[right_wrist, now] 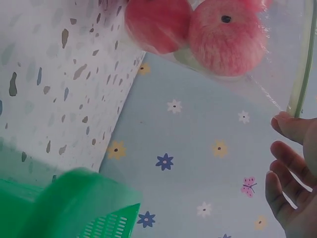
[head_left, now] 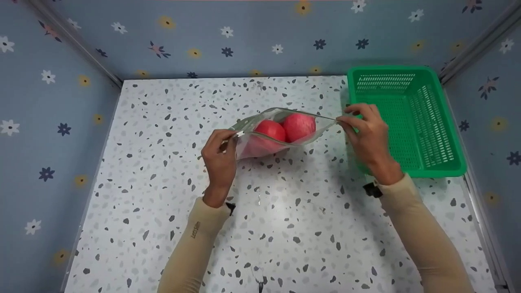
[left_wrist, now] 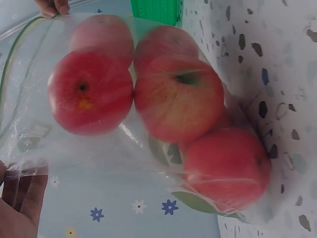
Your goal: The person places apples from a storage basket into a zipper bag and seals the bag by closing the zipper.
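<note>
A clear plastic zip bag [head_left: 252, 148] holds several red apples [head_left: 300, 127]; two show through its parted mouth in the head view. My left hand [head_left: 220, 160] pinches the bag's left top corner between thumb and fingers. At the opposite corner, my right hand [head_left: 368, 134] pinches the mouth's edge, its other fingers held apart from the bag. Through the clear side in the left wrist view, several apples [left_wrist: 179, 99] sit stacked, and the green zip strip [left_wrist: 11, 59] runs along the mouth. The right wrist view shows my right thumb [right_wrist: 292, 126] at the strip's end.
A green plastic basket [head_left: 443, 174] with slotted walls stands at the right, just beside my right hand, with nothing inside. The speckled white table [head_left: 163, 183] is bordered by blue flower-patterned walls [head_left: 260, 36] at the back and both sides.
</note>
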The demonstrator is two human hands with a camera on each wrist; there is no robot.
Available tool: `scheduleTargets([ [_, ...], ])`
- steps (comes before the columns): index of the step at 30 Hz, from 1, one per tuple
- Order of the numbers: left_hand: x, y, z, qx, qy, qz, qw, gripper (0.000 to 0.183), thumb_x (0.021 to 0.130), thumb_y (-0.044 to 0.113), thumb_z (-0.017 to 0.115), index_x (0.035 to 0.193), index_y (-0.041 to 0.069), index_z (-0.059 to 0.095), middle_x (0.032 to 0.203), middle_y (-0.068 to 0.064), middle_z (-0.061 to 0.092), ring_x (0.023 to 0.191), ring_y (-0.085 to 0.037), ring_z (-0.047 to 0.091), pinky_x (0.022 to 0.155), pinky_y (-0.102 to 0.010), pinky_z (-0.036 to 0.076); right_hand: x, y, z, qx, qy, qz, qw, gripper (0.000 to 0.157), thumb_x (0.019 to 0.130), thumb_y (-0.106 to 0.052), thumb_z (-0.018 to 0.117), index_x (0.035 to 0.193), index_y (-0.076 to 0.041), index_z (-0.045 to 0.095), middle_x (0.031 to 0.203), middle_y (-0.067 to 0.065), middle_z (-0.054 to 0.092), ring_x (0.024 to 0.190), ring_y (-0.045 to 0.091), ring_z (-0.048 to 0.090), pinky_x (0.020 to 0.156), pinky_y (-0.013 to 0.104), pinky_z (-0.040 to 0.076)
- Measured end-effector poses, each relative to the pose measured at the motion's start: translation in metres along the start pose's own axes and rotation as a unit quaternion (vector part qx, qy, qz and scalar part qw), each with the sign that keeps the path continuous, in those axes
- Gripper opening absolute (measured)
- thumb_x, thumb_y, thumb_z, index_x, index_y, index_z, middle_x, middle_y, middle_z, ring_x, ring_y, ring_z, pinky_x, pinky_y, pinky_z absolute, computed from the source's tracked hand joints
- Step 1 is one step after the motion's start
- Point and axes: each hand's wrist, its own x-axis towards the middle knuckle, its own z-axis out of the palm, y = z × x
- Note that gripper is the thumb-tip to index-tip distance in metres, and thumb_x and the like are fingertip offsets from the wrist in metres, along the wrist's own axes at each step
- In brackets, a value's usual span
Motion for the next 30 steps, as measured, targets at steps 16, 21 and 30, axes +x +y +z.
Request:
scheduleTargets([
  [16, 0.036, 0.008, 0.019, -0.025, -0.013, -0.013, 0.9995, 0.008, 0.099, -0.005, 0.067, 0.101, -0.008, 0.074, 0.094, -0.017, 0.070, 0.085, -0.016, 0.069, 0.069, -0.021, 0.058, 0.018, 0.001, -0.027, 0.024, 0.035, 0.034, 0.999, 0.006, 0.095, -0.003, 0.078, 0.095, 0.001, 0.082, 0.110, 0.019, 0.069, 0.101, 0.041, 0.060, 0.083, 0.052, 0.049],
  [21, 0.045, 0.010, 0.022, -0.031, -0.015, -0.008, 0.9994, 0.008, 0.100, -0.004, 0.066, 0.101, -0.008, 0.074, 0.093, -0.016, 0.070, 0.082, -0.017, 0.068, 0.069, -0.022, 0.057, 0.024, 0.002, -0.035, 0.032, 0.041, 0.039, 0.998, 0.013, 0.098, -0.008, 0.076, 0.095, 0.002, 0.081, 0.111, 0.019, 0.068, 0.101, 0.041, 0.059, 0.086, 0.052, 0.046],
  [30, 0.056, 0.014, 0.027, -0.051, -0.017, -0.010, 0.9985, 0.010, 0.101, -0.003, 0.066, 0.102, -0.008, 0.074, 0.092, -0.015, 0.069, 0.080, -0.020, 0.069, 0.070, -0.025, 0.059, 0.032, 0.002, -0.047, 0.039, 0.038, 0.049, 0.997, 0.017, 0.100, -0.012, 0.074, 0.096, 0.003, 0.080, 0.115, 0.021, 0.067, 0.105, 0.043, 0.057, 0.093, 0.053, 0.044],
])
